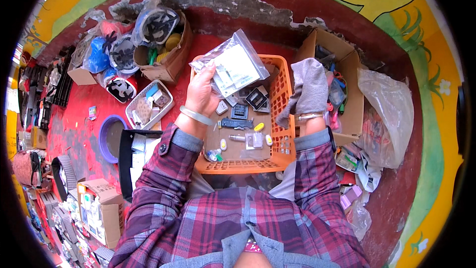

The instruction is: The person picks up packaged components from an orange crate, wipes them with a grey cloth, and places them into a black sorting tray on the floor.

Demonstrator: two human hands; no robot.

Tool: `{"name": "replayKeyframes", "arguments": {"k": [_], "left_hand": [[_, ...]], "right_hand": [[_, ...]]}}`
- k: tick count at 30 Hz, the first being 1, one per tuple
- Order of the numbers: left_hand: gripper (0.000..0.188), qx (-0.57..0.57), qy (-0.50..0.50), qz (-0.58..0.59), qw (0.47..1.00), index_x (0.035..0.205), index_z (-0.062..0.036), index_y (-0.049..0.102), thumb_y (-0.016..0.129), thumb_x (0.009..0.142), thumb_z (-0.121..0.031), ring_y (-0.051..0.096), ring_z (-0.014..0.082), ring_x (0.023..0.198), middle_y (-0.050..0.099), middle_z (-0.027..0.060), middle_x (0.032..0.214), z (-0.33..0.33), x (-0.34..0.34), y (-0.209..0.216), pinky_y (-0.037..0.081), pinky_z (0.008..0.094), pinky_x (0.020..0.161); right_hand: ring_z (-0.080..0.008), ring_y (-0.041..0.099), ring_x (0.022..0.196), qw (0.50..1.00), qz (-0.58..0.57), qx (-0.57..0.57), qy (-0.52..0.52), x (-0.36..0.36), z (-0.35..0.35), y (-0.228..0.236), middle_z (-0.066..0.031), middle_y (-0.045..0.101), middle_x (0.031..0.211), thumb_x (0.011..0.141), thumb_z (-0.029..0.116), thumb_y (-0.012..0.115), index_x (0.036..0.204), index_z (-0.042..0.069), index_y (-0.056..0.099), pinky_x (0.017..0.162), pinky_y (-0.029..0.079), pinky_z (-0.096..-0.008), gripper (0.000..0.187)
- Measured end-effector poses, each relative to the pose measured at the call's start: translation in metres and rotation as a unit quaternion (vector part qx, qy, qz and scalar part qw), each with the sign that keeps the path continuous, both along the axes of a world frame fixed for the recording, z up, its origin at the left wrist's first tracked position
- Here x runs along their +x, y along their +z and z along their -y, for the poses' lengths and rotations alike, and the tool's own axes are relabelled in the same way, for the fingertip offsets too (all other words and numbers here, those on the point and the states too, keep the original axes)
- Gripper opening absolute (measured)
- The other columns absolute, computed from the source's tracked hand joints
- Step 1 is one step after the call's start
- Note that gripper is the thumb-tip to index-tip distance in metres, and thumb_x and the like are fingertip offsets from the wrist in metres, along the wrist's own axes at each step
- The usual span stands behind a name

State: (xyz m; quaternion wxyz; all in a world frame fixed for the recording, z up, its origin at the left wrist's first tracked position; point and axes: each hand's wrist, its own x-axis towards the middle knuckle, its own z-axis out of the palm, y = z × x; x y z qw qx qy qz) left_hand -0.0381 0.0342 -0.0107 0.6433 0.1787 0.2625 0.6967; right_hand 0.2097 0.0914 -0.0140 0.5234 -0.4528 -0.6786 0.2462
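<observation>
In my left hand (202, 89) is a clear zip bag (250, 72) with a white printed card inside; my fingers and thumb are closed on its left edge. The bag is tilted over the far part of an orange plastic basket (285, 97). A grey cloth (308, 87) is bunched around my right hand (328, 77) at the basket's right rim, hiding most of the fingers. Inside the basket lie a black square frame (256, 98), a blue-grey bar (236, 123), a yellow oval piece (259, 127), a small clear case (254, 141) and white-and-yellow pieces (223, 144).
Right of the basket stands an open cardboard box (349, 99) of mixed goods, beside a clear plastic sack (389, 119). To the left are a white basket (166, 111), a purple basin (102, 139) and a black bin (126, 164). Another filled carton (171, 64) sits against the wall.
</observation>
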Motion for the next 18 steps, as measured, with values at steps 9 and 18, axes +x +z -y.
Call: {"name": "replayKeyframes", "arguments": {"k": [9,18], "left_hand": [[0.027,0.020,-0.060,0.034,0.997,0.119,-0.0006,0.047,0.046,0.096,-0.014,0.059,0.0250,0.105,0.058,0.0127,0.115,0.011,0.023,0.020,0.048,0.0402,0.093],[0.033,0.011,-0.074,0.031,0.997,0.122,0.0012,0.048,0.047,0.096,-0.020,0.058,0.0235,0.106,0.058,0.0124,0.117,0.015,0.044,0.008,0.045,0.0377,0.094]], "right_hand": [[-0.0382,0.053,0.102,0.969,0.161,0.136,0.129,-0.048,0.047,0.050,-0.0224,0.054,0.109,0.074,0.015,0.064,0.118,-0.004,0.047,0.090,0.043,-0.0402,0.051],[-0.0307,0.061,0.083,0.865,0.482,0.022,-0.140,-0.051,0.045,0.033,-0.0156,0.057,0.085,0.074,0.011,0.059,0.093,0.003,0.056,0.068,0.048,-0.0422,0.021]]}}
